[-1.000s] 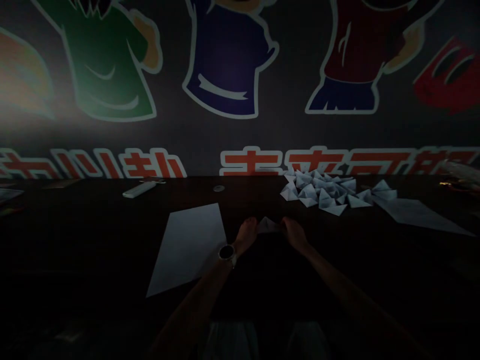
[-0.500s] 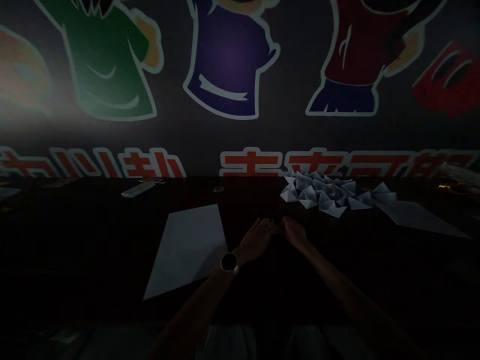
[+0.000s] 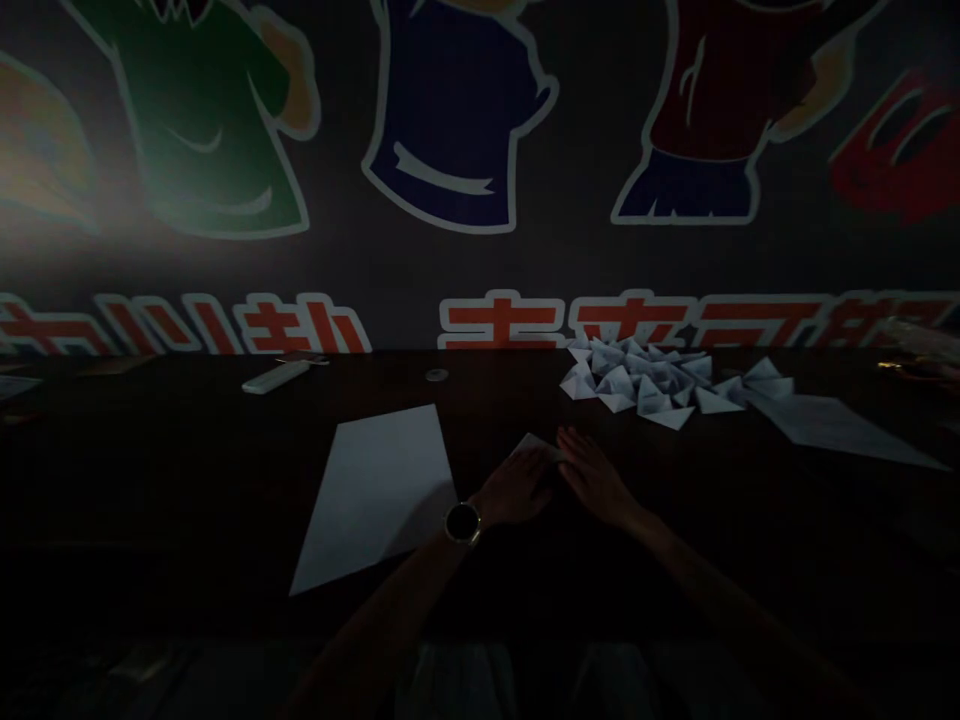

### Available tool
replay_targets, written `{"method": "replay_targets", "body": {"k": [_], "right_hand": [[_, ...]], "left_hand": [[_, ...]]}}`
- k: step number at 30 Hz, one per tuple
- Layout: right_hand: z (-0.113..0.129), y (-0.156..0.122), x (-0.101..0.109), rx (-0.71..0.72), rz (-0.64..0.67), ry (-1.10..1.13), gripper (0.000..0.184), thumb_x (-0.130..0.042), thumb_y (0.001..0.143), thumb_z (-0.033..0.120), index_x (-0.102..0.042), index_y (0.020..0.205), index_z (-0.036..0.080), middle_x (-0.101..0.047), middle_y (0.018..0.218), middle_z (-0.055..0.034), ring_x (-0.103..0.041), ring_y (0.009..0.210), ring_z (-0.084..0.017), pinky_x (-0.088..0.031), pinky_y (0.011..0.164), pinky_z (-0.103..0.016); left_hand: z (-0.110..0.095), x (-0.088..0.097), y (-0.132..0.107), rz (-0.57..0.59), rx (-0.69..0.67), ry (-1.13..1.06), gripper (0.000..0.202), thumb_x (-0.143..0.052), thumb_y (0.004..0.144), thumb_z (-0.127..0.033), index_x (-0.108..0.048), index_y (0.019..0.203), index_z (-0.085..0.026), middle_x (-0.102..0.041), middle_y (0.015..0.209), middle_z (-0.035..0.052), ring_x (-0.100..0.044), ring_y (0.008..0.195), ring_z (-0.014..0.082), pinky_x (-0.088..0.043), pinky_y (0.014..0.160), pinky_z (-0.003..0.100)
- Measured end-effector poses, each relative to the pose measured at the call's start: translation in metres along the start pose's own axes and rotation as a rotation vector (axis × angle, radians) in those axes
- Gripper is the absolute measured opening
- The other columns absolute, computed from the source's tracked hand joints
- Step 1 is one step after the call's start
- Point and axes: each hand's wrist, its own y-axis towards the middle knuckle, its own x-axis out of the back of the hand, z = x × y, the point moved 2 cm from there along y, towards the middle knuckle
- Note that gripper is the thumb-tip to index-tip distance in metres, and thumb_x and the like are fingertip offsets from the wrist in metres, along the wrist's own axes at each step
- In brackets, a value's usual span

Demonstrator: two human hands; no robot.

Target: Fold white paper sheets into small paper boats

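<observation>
On the dark table, a small folded white paper shows its pointed top between my hands. My left hand, with a round watch at the wrist, is closed over its lower part and presses it to the table. My right hand lies with fingers stretched out, their tips at the paper's right edge. The rest of the folded paper is hidden under my fingers, and the light is dim. Left of my hands lies a flat white sheet.
A heap of folded white paper pieces lies beyond my right hand, with another white sheet beside it. Further back are a long pale object and a small round item. A wall with cartoon figures rises behind the table.
My hands have moved slightly apart, uncovering the tip of the folded paper. The right hand's fingers have straightened. The sheets and the heap stay where they were.
</observation>
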Motion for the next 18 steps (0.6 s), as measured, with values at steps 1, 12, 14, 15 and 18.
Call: {"method": "replay_targets", "body": {"k": [1,12,14,15,18], "right_hand": [[0.010,-0.004,-0.005,0.063,0.049,-0.017,0.054,-0.029,0.092,0.044,-0.036,0.137,0.014,-0.035,0.144,-0.0104,-0.026,0.135,-0.020,-0.022,0.109,-0.042],[0.005,-0.021,-0.006,-0.015,0.149,-0.134,0.069,-0.030,0.089,0.056,-0.025,0.142,0.011,-0.025,0.147,-0.0153,-0.020,0.136,-0.022,-0.018,0.111,-0.044],[0.003,-0.023,-0.003,-0.024,0.157,-0.126,0.067,-0.030,0.089,0.055,-0.024,0.142,0.014,-0.026,0.147,-0.0141,-0.021,0.136,-0.022,-0.018,0.110,-0.046],[0.003,-0.024,-0.002,-0.030,0.158,-0.121,0.067,-0.030,0.089,0.055,-0.024,0.143,0.015,-0.026,0.147,-0.0136,-0.022,0.136,-0.022,-0.018,0.110,-0.046],[0.006,-0.024,0.000,-0.058,0.160,-0.115,0.066,-0.030,0.089,0.056,-0.026,0.142,0.016,-0.028,0.147,-0.0128,-0.022,0.136,-0.022,-0.018,0.110,-0.046]], "left_hand": [[0.000,0.000,0.000,-0.005,-0.009,-0.003,0.055,-0.042,0.089,-0.036,-0.030,0.138,-0.013,-0.033,0.144,0.0119,-0.026,0.134,0.0219,-0.019,0.111,0.038],[0.008,0.003,-0.013,0.040,0.076,0.027,0.063,-0.034,0.091,-0.048,-0.028,0.138,-0.006,-0.027,0.146,0.0170,-0.023,0.136,0.0239,-0.019,0.111,0.036],[0.009,0.008,-0.020,0.034,0.106,0.030,0.064,-0.031,0.091,-0.051,-0.027,0.139,-0.009,-0.026,0.146,0.0152,-0.023,0.135,0.0237,-0.020,0.110,0.037],[0.010,0.010,-0.023,0.031,0.116,0.037,0.064,-0.030,0.091,-0.052,-0.028,0.139,-0.010,-0.026,0.146,0.0147,-0.023,0.136,0.0236,-0.019,0.110,0.038],[0.010,0.017,-0.035,0.020,0.149,0.079,0.065,-0.028,0.091,-0.053,-0.030,0.138,-0.009,-0.028,0.145,0.0158,-0.023,0.135,0.0239,-0.016,0.111,0.040]]}}
